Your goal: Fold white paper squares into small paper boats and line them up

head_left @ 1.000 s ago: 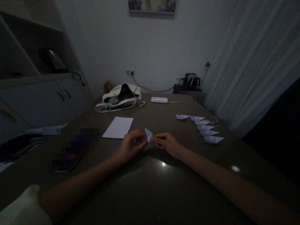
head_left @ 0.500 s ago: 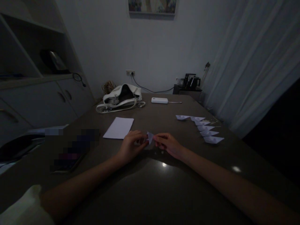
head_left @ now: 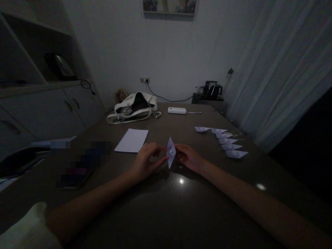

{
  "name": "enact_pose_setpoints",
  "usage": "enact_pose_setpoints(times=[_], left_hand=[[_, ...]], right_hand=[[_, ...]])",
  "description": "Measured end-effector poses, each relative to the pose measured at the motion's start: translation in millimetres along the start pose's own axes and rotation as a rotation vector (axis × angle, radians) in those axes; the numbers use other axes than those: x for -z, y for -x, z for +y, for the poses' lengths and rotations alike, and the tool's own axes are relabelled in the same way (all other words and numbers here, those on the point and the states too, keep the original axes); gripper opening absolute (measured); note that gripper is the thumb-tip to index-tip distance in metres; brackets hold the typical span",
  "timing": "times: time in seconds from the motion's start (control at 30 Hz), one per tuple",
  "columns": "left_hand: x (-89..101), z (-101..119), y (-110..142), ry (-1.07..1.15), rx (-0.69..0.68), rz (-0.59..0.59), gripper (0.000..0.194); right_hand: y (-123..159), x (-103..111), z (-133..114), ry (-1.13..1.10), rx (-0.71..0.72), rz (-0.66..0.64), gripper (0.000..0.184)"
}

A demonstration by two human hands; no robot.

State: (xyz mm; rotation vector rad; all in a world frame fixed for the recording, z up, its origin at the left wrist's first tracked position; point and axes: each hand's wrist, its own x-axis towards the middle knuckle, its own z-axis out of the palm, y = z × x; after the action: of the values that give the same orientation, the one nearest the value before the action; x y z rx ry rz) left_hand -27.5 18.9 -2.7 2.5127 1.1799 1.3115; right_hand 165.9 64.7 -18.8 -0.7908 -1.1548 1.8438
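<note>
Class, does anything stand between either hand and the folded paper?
Nothing visible does: the left hand touches the folded paper with thumb and finger, and the right hand is at its other side, partly hidden by it.

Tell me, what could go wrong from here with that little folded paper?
Possibly two things. The folded paper looks thin, with the left hand touching one side and the right hand at the other, so an uneven pull might crease or tear it. Also, the paper boats sit close together to the right of the hands and look light, so a wide sweep of the right arm could knock them out of line.
</note>
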Motion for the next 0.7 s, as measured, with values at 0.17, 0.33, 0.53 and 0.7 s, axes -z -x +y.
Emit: enact_pose_setpoints(times=[0.17, 0.33, 0.53, 0.7], left_hand=[[-1.2, 1.6, -2.8, 0.226, 0.203, -0.198, 0.021], [-1.4, 0.9, -2.8, 0.279, 0.18, -0.26, 0.024], [-2.9, -1.5, -2.0, 0.27, 0.207, -0.258, 0.023], [-1.6, 0.8, -4.4, 0.323, 0.232, -0.324, 0.028]], right_hand=[[1.3, 0.0, -2.2, 0.002, -0.026, -0.074, 0.019], [4.0, -2.9, -4.4, 0.051, -0.032, -0.152, 0.025], [3.9, -1.8, -4.0, 0.031, -0.052, -0.151, 0.025], [2.3, -0.6, -2.6, 0.061, -0.069, -0.14, 0.024]])
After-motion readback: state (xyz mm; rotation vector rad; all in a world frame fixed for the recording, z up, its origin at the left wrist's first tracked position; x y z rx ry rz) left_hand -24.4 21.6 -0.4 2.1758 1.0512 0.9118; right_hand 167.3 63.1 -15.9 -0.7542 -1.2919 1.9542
